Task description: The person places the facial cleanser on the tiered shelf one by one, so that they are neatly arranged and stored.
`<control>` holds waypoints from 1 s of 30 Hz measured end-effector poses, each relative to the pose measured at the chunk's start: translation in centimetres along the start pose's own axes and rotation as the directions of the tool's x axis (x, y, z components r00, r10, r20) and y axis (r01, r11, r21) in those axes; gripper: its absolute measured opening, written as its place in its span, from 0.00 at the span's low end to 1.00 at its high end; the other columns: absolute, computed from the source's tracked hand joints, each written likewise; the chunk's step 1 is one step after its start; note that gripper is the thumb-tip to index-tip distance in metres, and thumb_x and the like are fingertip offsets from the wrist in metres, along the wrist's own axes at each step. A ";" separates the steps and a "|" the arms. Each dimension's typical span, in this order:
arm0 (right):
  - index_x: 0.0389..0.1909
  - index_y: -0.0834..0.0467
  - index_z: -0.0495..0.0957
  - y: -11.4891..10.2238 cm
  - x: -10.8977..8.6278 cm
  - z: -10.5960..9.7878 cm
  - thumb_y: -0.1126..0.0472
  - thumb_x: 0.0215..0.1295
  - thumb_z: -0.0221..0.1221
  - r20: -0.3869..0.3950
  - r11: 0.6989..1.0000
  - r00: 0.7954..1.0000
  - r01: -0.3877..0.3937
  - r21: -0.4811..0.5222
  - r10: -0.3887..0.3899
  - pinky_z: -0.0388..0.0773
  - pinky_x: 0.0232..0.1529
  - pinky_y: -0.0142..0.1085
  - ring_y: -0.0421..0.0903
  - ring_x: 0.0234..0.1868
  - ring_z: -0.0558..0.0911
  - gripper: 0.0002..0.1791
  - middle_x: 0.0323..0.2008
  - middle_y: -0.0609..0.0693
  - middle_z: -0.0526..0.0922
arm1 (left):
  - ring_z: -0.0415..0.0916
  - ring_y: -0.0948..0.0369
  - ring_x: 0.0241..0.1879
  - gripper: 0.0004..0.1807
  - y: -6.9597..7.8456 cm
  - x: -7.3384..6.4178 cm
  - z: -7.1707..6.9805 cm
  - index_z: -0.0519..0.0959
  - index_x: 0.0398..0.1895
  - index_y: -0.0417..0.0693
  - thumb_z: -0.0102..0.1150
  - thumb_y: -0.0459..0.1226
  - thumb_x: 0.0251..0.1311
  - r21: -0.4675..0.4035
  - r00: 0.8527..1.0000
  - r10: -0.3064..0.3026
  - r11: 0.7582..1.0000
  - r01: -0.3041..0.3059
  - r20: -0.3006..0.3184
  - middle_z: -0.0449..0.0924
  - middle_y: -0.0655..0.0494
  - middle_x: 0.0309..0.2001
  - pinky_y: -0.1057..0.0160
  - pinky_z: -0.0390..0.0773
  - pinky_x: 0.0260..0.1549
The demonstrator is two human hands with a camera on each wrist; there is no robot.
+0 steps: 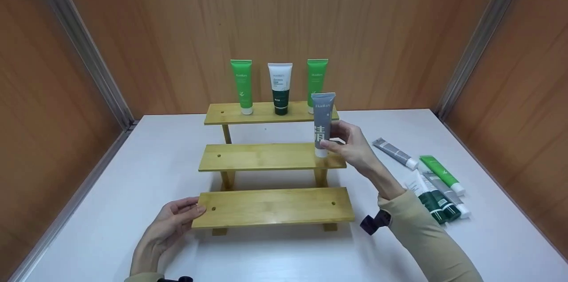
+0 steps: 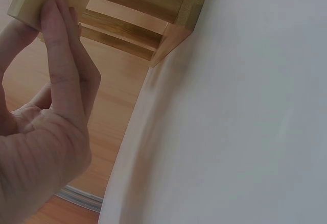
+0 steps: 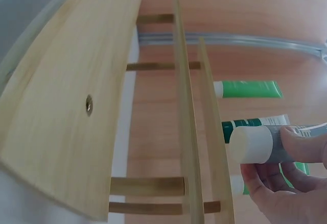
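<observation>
A three-tier wooden stand (image 1: pixel 273 206) occupies the middle of the table. My left hand (image 1: pixel 171 222) pinches the left end of its lowest shelf, thumb on top and fingers beneath, as the left wrist view also shows. In my right hand (image 1: pixel 353 146) is a grey squeeze tube (image 1: pixel 323 113), gripped near its white cap (image 3: pixel 250 145). That tube stands upright, cap down, at the right end of the middle shelf (image 1: pixel 266 156); whether the cap touches the wood I cannot tell. On the top shelf stand a green tube (image 1: pixel 242 84), a white-and-dark-green tube (image 1: pixel 280 84) and another green tube (image 1: pixel 317 73), partly hidden.
Loose tubes lie on the white table (image 1: pixel 111 193) at the right: a grey one (image 1: pixel 394 152), a green one (image 1: pixel 440 173), and an overlapping group of white-and-dark-green (image 1: pixel 445 204) and grey ones. Wooden panels (image 1: pixel 275 15) enclose the table at back and sides.
</observation>
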State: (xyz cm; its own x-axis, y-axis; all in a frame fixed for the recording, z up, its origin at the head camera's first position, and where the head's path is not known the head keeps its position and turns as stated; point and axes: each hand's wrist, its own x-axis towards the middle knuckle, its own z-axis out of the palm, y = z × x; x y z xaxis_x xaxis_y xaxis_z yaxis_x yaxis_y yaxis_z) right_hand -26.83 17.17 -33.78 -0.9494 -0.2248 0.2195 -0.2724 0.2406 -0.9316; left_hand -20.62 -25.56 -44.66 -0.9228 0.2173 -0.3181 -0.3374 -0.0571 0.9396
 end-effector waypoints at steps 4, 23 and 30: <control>0.65 0.66 0.71 -0.7 0.3 0.8 0.69 0.66 0.63 0.017 1.000 1.000 -0.020 -0.013 0.020 0.73 0.70 0.51 0.56 0.61 0.78 0.26 0.60 0.64 0.78 | 0.85 0.66 0.43 0.26 0.0 0.0 0.0 0.71 0.63 0.34 0.65 0.35 0.65 -0.014 1.000 -0.009 1.000 0.009 -0.002 0.86 0.59 0.42 0.71 0.85 0.49; 0.56 0.63 0.78 -1.2 2.8 5.6 0.68 0.59 0.69 0.054 1.000 0.998 -0.015 0.008 0.014 0.76 0.67 0.46 0.53 0.57 0.82 0.23 0.52 0.60 0.82 | 0.85 0.66 0.43 0.28 0.0 0.0 0.0 0.70 0.65 0.33 0.65 0.34 0.64 -0.016 1.000 -0.013 1.000 0.012 -0.021 0.86 0.59 0.42 0.71 0.86 0.48; 0.54 0.66 0.79 -0.9 3.7 7.5 0.69 0.57 0.70 0.068 0.999 0.997 0.033 0.041 -0.036 0.79 0.62 0.44 0.51 0.52 0.83 0.22 0.49 0.60 0.83 | 0.85 0.66 0.43 0.39 -0.1 0.1 0.1 0.58 0.72 0.27 0.64 0.36 0.65 0.030 1.000 -0.009 1.000 0.010 -0.023 0.85 0.58 0.44 0.70 0.85 0.48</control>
State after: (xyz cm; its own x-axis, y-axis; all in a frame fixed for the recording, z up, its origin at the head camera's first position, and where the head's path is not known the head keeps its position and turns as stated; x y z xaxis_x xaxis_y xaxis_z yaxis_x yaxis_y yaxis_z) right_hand -28.94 8.98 -34.27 -0.9261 -0.2973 0.2325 -0.2971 0.1945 -0.9348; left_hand -20.68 -25.40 -44.80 -0.9237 0.1953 -0.3295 -0.3407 -0.0260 0.9398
